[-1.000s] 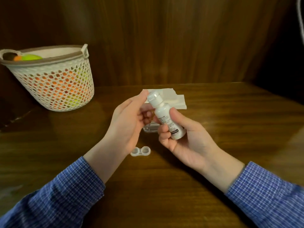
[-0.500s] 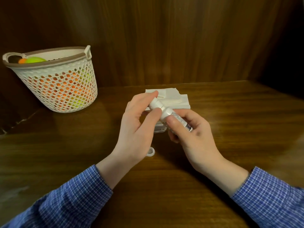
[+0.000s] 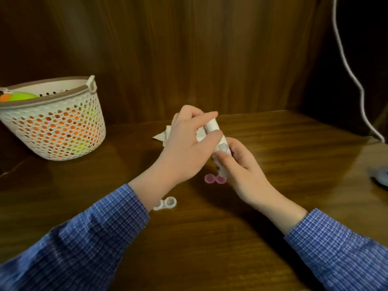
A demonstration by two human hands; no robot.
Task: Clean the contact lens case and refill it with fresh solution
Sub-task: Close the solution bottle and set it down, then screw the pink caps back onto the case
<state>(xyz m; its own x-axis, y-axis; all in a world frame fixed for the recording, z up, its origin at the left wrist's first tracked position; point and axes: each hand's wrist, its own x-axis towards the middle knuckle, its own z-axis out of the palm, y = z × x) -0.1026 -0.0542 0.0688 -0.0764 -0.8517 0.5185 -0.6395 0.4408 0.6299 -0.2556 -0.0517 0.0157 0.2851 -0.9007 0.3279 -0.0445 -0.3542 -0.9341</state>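
Fingers (image 3: 210,117) of left hand (image 3: 186,143) pinch the one solution bottle's (image 3: 218,141) cap; right hand (image 3: 241,164) grips its body, mid-frame. Two lens-case pieces (pink (image 3: 215,178), clear (image 3: 167,203)) now show on the surface (image 3: 210,238), against one earlier.

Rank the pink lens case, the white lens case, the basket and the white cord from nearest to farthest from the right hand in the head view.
From the right hand:
1. Pink lens case, just beside its palm.
2. White lens case, lower left, by the left wrist.
3. White cord, far right.
4. Basket, far left.
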